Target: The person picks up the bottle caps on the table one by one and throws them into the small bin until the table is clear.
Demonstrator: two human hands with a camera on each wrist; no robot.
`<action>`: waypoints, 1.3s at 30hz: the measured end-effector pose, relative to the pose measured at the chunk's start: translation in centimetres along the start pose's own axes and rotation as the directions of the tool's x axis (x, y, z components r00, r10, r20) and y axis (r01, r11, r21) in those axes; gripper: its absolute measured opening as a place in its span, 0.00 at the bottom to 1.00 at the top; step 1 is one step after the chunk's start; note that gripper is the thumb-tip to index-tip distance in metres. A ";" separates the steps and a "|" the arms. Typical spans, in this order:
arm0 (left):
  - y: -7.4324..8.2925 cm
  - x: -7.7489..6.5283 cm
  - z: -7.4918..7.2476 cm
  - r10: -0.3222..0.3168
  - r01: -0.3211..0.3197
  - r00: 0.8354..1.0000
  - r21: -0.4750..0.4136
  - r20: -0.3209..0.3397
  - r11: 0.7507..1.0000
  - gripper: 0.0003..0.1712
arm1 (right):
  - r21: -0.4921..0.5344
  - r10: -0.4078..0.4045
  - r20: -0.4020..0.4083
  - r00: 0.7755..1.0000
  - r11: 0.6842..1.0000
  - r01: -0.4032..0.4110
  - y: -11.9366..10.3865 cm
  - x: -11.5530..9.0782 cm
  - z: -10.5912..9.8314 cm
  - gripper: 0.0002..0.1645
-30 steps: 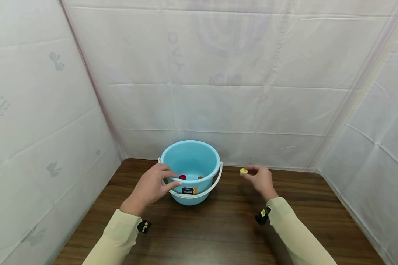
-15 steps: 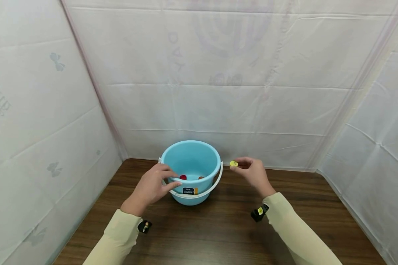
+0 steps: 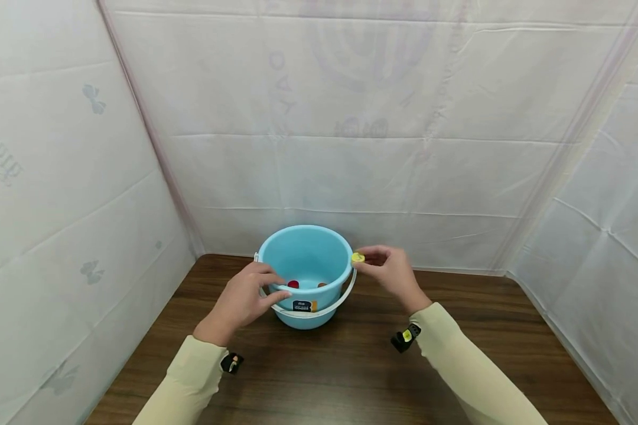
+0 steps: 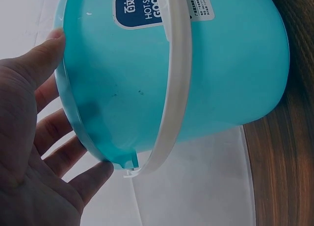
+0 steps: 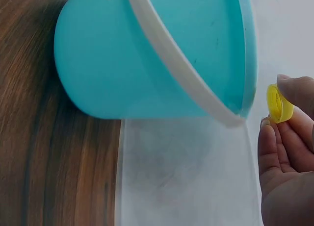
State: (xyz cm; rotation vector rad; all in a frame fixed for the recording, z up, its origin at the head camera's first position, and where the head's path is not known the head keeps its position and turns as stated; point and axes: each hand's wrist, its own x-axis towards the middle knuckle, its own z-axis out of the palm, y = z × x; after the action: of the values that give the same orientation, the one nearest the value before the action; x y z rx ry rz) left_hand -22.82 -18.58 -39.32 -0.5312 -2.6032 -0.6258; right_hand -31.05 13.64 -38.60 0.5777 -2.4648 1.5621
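Note:
A light blue bucket [image 3: 308, 248] with a white handle [image 3: 304, 314] stands upright on the table. At its front left rim my left hand [image 3: 243, 298] holds on, thumb outside and fingers over the edge; in the left wrist view the thumb and fingertips meet the rim. My right hand [image 3: 396, 273] pinches a yellow bottle cap [image 3: 358, 258] between thumb and fingers, right at the bucket's right rim. In the right wrist view the yellow cap shows its hollow side. A red cap-like piece [image 3: 293, 284] and a small orange piece [image 3: 321, 285] lie inside the bucket.
The dark wooden table [image 3: 319, 378] backs onto a white hanging sheet [image 3: 319, 177], with more sheeting at both sides. The bucket stands near the table's back edge, its handle hanging down in front.
My right hand has carried the yellow bottle cap leftward and slightly up, from the table's right side to the bucket's rim. The left hand and the bucket have stayed put.

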 end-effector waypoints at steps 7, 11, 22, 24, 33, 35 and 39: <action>0.0 0.0 0.0 0.003 -0.003 1.000 0.000 0.002 1.000 0.14 | 0.048 -0.028 0.033 0.999 0.999 0.026 -1.1 0.4 1.0 0.20; 0.0 0.0 0.0 0.004 -0.004 1.000 0.000 -0.001 1.000 0.14 | 0.071 -0.026 0.048 0.999 0.997 0.023 -1.6 0.7 1.7 0.22; 0.2 -0.1 -0.1 -0.011 0.011 1.000 -0.005 0.014 1.000 0.15 | 0.071 -0.018 0.057 0.998 0.997 0.014 -2.6 1.8 3.4 0.18; 0.2 -0.1 -0.1 -0.010 0.011 1.000 -0.001 0.013 1.000 0.14 | 0.067 -0.014 0.061 0.998 0.998 0.009 -2.7 1.9 3.7 0.18; 0.3 -0.2 -0.1 -0.013 0.013 1.000 0.000 0.017 1.000 0.14 | 0.056 0.007 0.076 0.997 0.998 -0.011 -3.3 1.9 4.4 0.17; 0.4 -0.3 -0.1 -0.013 0.013 1.000 0.002 0.018 1.000 0.15 | 0.047 0.010 0.080 0.997 0.999 -0.014 -3.4 1.9 4.5 0.16; 0.4 -0.3 -0.1 -0.014 0.014 1.000 -0.001 0.018 1.000 0.15 | 0.044 0.014 0.087 0.996 0.999 -0.018 -3.4 1.8 4.6 0.16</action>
State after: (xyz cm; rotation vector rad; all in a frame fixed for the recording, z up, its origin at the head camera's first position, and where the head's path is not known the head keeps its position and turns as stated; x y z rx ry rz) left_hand -22.37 -18.36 -39.28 -0.5216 -2.6257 -0.6300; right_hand -31.03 7.80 -37.13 0.6481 -2.5085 1.6359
